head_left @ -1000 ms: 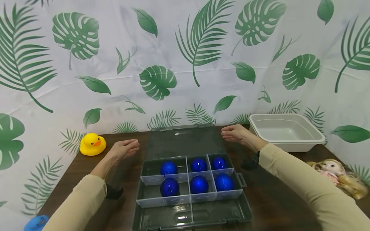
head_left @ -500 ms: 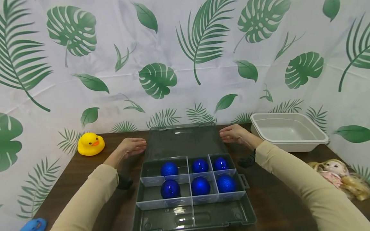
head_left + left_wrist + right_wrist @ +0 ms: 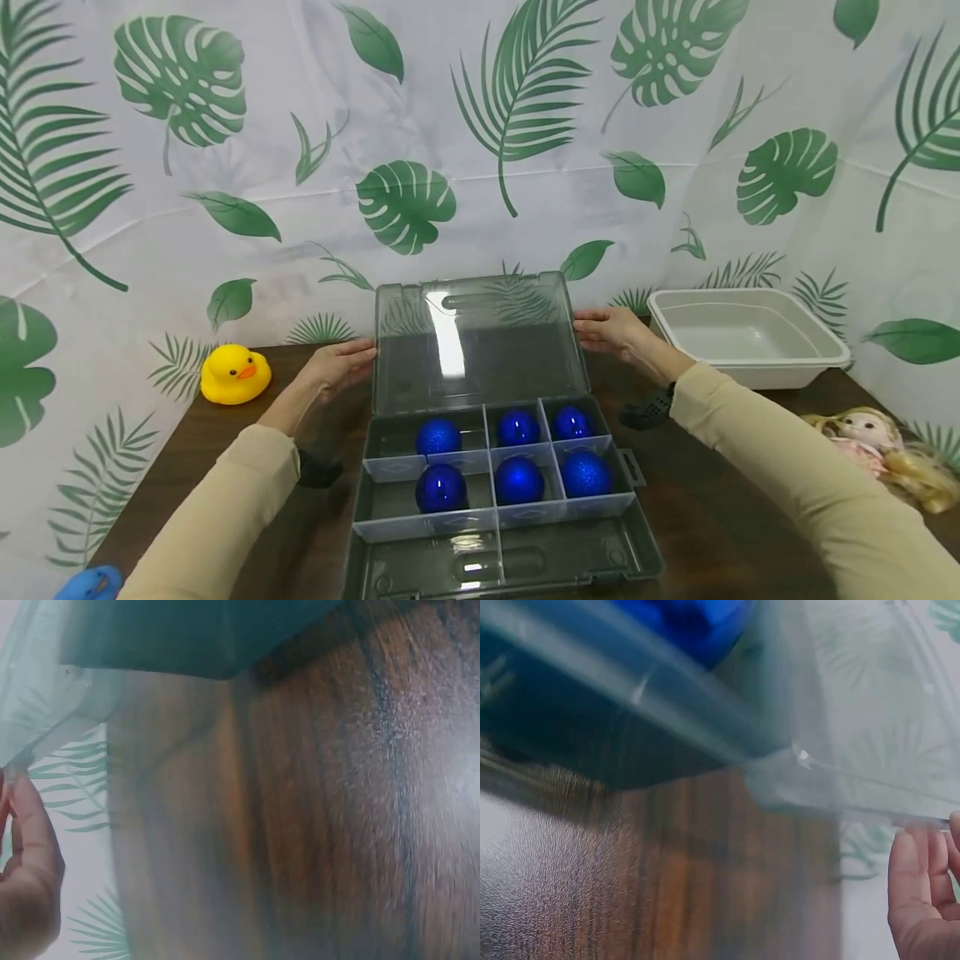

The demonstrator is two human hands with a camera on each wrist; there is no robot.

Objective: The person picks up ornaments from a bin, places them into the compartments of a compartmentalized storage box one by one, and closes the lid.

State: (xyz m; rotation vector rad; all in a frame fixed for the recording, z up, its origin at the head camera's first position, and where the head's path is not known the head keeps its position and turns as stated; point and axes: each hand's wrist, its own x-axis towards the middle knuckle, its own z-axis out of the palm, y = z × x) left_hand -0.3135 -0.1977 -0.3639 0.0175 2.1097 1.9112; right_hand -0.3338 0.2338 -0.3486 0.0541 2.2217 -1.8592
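A clear grey divided plastic box (image 3: pixel 420 554) stands on the table with its hinged lid (image 3: pixel 480 358) tilted up at the back. Blue balls (image 3: pixel 519 480), several in all, some glittery and some shiny, sit in the middle and rear compartments; the front compartments hold none. My left hand (image 3: pixel 341 367) holds the lid's left edge, and the fingertips (image 3: pixel 26 802) meet that edge in the left wrist view. At the opposite edge, my right hand (image 3: pixel 611 333) grips the lid, with its fingers (image 3: pixel 922 862) under the rim in the right wrist view.
A yellow rubber duck (image 3: pixel 236 375) stands at the left, and a blue toy (image 3: pixel 88 582) shows at the lower left. Behind my right forearm is a white basin (image 3: pixel 750 367); a blond doll (image 3: pixel 870 446) lies at the right. A leaf-print cloth (image 3: pixel 480 125) hangs behind the table.
My hands came in to the lid's two sides, the left one moving right. The lid, flat on the table before, has since risen off it at its far edge.
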